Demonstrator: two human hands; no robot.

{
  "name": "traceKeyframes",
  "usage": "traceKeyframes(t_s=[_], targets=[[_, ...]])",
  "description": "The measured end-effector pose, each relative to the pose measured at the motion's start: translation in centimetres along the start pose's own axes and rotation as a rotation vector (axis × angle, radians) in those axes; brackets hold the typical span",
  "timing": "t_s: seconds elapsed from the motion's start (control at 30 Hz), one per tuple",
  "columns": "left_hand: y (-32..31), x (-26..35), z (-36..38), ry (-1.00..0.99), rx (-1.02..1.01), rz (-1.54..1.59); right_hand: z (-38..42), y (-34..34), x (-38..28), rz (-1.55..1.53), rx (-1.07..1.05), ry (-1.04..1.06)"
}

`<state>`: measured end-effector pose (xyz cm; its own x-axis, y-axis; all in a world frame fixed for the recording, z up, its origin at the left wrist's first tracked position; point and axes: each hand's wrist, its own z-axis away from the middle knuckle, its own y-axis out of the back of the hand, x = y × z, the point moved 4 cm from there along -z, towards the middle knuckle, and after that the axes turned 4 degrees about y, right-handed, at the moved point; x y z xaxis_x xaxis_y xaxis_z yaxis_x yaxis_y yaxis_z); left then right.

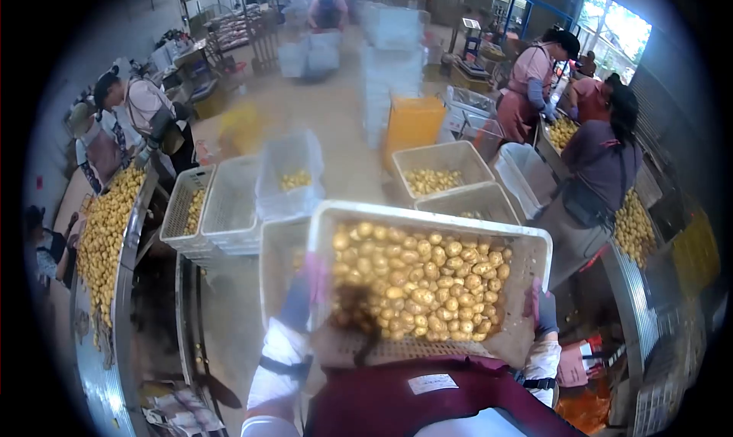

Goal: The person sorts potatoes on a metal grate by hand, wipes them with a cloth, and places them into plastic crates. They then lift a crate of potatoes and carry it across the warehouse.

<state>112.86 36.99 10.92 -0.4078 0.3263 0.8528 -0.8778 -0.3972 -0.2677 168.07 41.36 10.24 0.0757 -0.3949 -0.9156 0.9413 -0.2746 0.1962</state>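
A white plastic crate [513,232] of small yellow potatoes [439,284] is held in front of my body, slightly tilted. My left hand [313,278], in a pinkish glove and blurred, is closed on the crate's left side. On the opposite side my right hand [539,306] grips the crate, its fingers partly hidden by the wall. A dark blurred patch covers the crate's front left corner. Just behind the crate stand another crate with potatoes [432,180] and a crate [473,202] partly covered by mine.
Stacked crates [229,200] stand at front left. Potatoes fill a long metal trough [122,277] on the left, with people [141,109] beside it. Workers [603,154] sort potatoes at the right trough [628,284]. A yellow-orange bin [414,124] and pale stacked crates [392,70] stand ahead.
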Motion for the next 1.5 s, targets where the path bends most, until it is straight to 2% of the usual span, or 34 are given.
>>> traceKeyframes(t_s=[0.07,0.1,0.2,0.27,0.33,0.5,0.57,0.63,0.73,0.77,0.83,0.9,1.0,1.1,1.17,1.27,1.33,1.4,1.43,1.5], targets=[[1.3,0.6,-0.8,-0.011,0.057,-0.038,-0.8,-2.5,-1.8,0.074,0.013,0.090],[1.4,1.0,-1.5,-0.020,0.068,-0.058,-2.9,-3.1,-1.6,0.059,-0.060,0.084],[1.8,2.5,-4.5,-0.075,0.075,-0.105,-7.7,-6.3,-2.8,0.040,-0.091,0.062],[4.8,0.9,-9.3,0.022,0.113,0.081,-10.8,-9.0,-3.3,0.038,-0.124,0.054],[6.1,0.3,-13.7,0.037,0.134,0.106,-14.2,-11.3,-3.6,0.018,-0.143,0.044],[3.7,4.6,-23.6,-0.042,0.086,-0.082,-22.6,-18.5,-6.1,0.036,-0.110,0.079],[2.6,8.1,-28.5,-0.038,0.065,-0.167,-26.8,-21.8,-7.6,0.024,-0.118,0.080],[1.4,11.1,-33.0,-0.140,0.085,-0.319,-31.4,-23.9,-8.6,0.011,-0.107,0.086],[-8.1,22.1,-32.1,0.107,0.132,-0.039,-35.8,-26.8,-10.7,-0.013,-0.111,-0.038],[-8.3,22.9,-33.3,0.133,0.149,-0.035,-36.4,-27.7,-12.1,-0.006,-0.127,0.010],[-6.5,21.9,-36.9,0.103,0.108,-0.064,-38.5,-29.3,-13.6,0.014,-0.130,-0.024],[-1.8,19.7,-44.4,-0.039,-0.016,-0.132,-41.0,-31.9,-16.3,0.024,-0.080,-0.049],[-2.4,23.8,-47.6,-0.099,0.036,-0.097,-46.5,-34.9,-16.5,-0.168,-0.168,-0.105],[-1.6,26.1,-52.1,-0.059,0.106,0.034,-51.0,-40.1,-19.3,-0.101,-0.146,0.085],[-1.0,28.3,-55.0,-0.135,0.200,-0.031,-54.1,-44.8,-21.7,-0.112,-0.161,0.066],[2.8,28.9,-61.2,-0.266,0.137,-0.043,-59.2,-51.0,-23.0,-0.113,-0.245,0.088],[4.3,31.0,-65.8,-0.271,0.152,-0.042,-62.4,-57.3,-26.0,-0.074,-0.254,0.098],[5.0,33.8,-68.6,-0.149,0.292,-0.032,-65.6,-63.3,-29.5,-0.023,-0.299,0.087],[4.6,35.7,-69.3,-0.100,0.186,0.163,-66.6,-65.7,-30.8,0.010,-0.318,0.071],[7.1,37.3,-73.0,-0.051,0.315,0.140,-68.9,-70.6,-33.3,0.086,-0.337,0.028]])
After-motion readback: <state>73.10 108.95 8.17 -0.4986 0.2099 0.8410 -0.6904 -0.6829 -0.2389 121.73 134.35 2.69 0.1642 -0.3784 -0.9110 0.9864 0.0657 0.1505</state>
